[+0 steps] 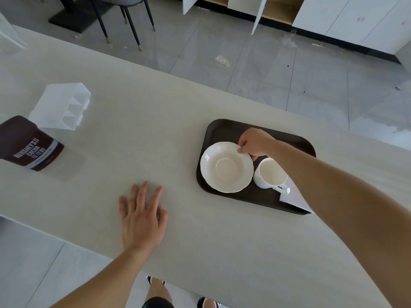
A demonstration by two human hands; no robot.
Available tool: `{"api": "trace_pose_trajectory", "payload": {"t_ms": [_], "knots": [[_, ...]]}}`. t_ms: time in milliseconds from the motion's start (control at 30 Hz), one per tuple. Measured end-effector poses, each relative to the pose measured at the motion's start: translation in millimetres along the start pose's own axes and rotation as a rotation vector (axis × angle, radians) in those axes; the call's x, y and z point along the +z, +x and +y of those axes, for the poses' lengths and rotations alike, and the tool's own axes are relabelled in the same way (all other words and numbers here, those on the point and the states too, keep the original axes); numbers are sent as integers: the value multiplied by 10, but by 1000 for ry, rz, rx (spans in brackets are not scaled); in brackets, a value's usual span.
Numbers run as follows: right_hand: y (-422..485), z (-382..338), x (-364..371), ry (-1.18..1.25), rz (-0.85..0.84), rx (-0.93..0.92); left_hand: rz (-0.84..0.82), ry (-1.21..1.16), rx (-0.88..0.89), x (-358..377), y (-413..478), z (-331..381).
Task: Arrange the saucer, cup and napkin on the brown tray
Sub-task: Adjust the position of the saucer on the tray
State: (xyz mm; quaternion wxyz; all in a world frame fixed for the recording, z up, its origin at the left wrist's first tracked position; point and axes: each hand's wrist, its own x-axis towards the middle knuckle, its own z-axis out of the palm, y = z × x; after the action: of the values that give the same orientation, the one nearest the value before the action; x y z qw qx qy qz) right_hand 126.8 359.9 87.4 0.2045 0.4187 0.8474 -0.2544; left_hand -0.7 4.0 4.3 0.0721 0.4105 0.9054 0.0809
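A dark brown tray (224, 130) lies on the pale table at the right. On its left half sits a white scalloped saucer (225, 167). My right hand (255, 142) pinches the saucer's far right rim. Just right of the saucer stands an empty white cup (270, 174), its handle pointing toward me. A white napkin (293, 196) lies under and beside the cup at the tray's near right corner, partly hidden by my right forearm. My left hand (142, 215) rests flat on the table, fingers spread, well left of the tray.
A brown cocoa tin (29, 144) lies on its side at the table's left edge. Behind it sits a clear plastic box (62, 105). Beyond the table's far edge is grey tiled floor with a chair (124, 16) and white cabinets (347, 16).
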Motion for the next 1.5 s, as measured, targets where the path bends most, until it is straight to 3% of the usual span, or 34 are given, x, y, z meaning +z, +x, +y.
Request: {"api": "trace_pose_trajectory", "payload": {"t_ms": [367,1033,1500], "knots": [[48,103,12,194,45,39,-6,4,-3,-50,-9,24],[118,283,-30,760,136,308,42,20,13,61,13,-26],[126,345,-12,1010,148,367,28,21,21,75,13,-41]]}}
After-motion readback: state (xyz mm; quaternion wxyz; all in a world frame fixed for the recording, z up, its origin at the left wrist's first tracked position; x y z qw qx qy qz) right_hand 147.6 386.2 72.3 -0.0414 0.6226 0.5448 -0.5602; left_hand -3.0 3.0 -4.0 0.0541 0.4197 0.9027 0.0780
